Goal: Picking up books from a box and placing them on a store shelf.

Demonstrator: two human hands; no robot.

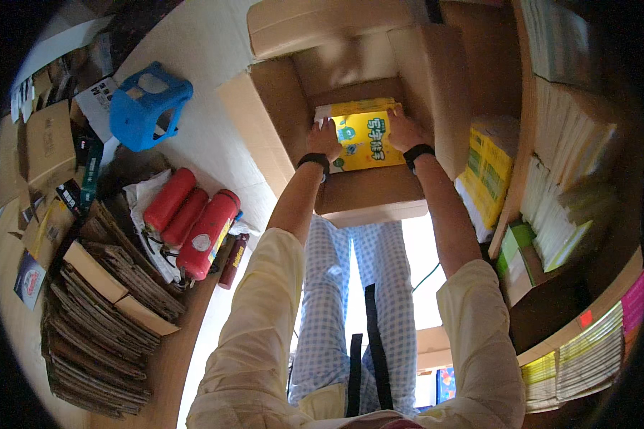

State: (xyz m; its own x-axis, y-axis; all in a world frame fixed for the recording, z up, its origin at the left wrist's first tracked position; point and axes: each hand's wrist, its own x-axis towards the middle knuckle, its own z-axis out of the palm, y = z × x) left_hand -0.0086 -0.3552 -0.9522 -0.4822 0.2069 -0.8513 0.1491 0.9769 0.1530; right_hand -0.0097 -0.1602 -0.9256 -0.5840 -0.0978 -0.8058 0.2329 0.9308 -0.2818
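Before me an open cardboard box (370, 193) stands with its flaps spread. Inside it lies a stack of yellow books (362, 137), the top cover showing printed characters and a green cartoon figure. My left hand (324, 140) is on the left edge of the stack, fingers over the cover's upper left corner. At the right edge, my right hand (406, 130) lies with its fingertips along the upper right corner. The two hands hold the stack between them, within the box walls. The undersides of the fingers are hidden.
Left are a blue plastic stool (150, 107), red fire extinguishers (206, 236) and a pile of flattened cardboard (102, 332). Yellow packs of books (483, 171) stand right of the box, beside wooden shelves (520, 134) holding stacked books (590, 354).
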